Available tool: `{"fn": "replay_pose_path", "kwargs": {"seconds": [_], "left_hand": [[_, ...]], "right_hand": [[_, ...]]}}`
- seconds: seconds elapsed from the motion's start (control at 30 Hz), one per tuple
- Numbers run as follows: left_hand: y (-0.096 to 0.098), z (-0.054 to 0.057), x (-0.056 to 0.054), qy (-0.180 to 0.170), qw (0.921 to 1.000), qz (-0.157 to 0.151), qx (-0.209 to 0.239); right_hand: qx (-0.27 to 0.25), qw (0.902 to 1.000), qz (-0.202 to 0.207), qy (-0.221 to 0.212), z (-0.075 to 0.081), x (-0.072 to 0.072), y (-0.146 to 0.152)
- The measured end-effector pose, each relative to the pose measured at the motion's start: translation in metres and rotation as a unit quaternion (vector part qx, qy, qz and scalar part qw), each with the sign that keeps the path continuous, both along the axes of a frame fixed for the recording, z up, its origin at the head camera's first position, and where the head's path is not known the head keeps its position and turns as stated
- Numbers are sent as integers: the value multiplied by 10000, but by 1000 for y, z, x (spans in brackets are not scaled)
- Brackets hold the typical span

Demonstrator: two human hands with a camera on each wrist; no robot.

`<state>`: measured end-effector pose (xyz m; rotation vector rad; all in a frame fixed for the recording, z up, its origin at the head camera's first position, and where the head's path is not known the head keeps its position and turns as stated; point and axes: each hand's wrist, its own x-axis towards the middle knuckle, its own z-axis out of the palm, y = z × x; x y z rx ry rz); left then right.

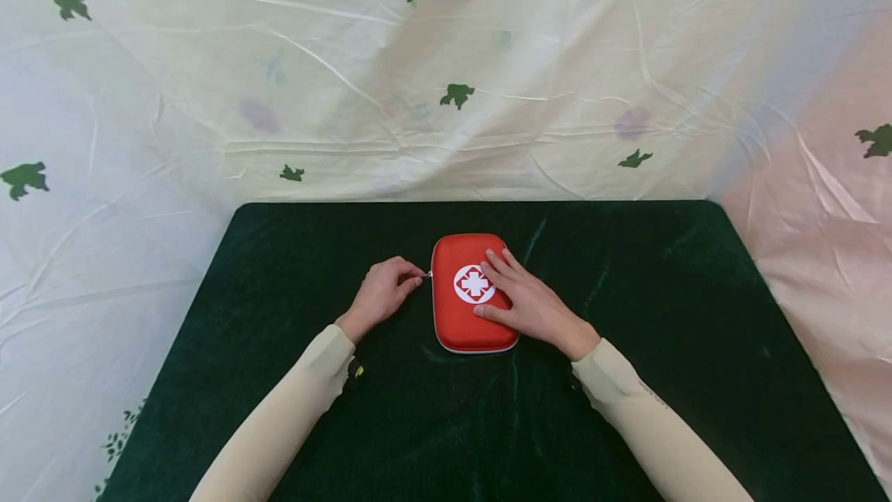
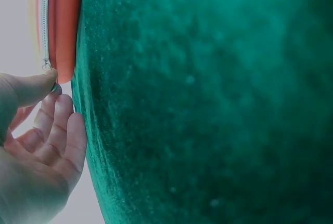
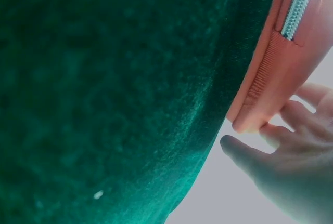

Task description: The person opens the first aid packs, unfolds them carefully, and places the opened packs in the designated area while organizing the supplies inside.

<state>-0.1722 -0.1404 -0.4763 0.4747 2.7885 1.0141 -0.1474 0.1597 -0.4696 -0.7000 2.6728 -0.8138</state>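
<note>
A red first-aid case (image 1: 463,328) with a white cross emblem lies flat on the dark green cloth. Along its side runs a silver zipper (image 2: 45,21), closed where the left wrist view shows it. My left hand (image 1: 385,287) pinches the zipper pull (image 1: 429,274) between thumb and index finger at the case's upper left edge; its other fingers are loosely bent in the left wrist view. On the right half of the lid rests my right hand (image 1: 533,300), fingers spread and thumb near the emblem. In the right wrist view the zipper ends at a fabric strip (image 3: 260,78).
Dark green velvety cloth (image 1: 279,409) covers the table. Behind and beside it hangs pale fabric (image 1: 334,99) printed with green leaves. A small dark item (image 1: 356,369) shows at the left sleeve's cuff.
</note>
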Motion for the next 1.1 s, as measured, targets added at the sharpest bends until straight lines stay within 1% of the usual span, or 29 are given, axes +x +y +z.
{"fn": "replay_pose_path", "kwargs": {"seconds": [0.2, 0.43, 0.63, 0.9, 1.1], "left_hand": [[0, 2, 3, -10, 10000, -75, -23], [0, 4, 6, -40, 9999, -75, -108], [0, 4, 6, -15, 9999, -93, -125], [-1, 4, 10, -44, 9999, -92, -119], [-2, 2, 11, 45, 9998, -130, -131]], "right_hand": [[0, 10000, -16, -20, 1, 0, -1], [-16, 10000, -33, -74, 2, 0, -1], [-29, 9999, -54, -99, 2, 0, -1], [7, 9999, -45, -93, 3, 0, -1], [6, 9999, -59, -111, 2, 0, -1]]}}
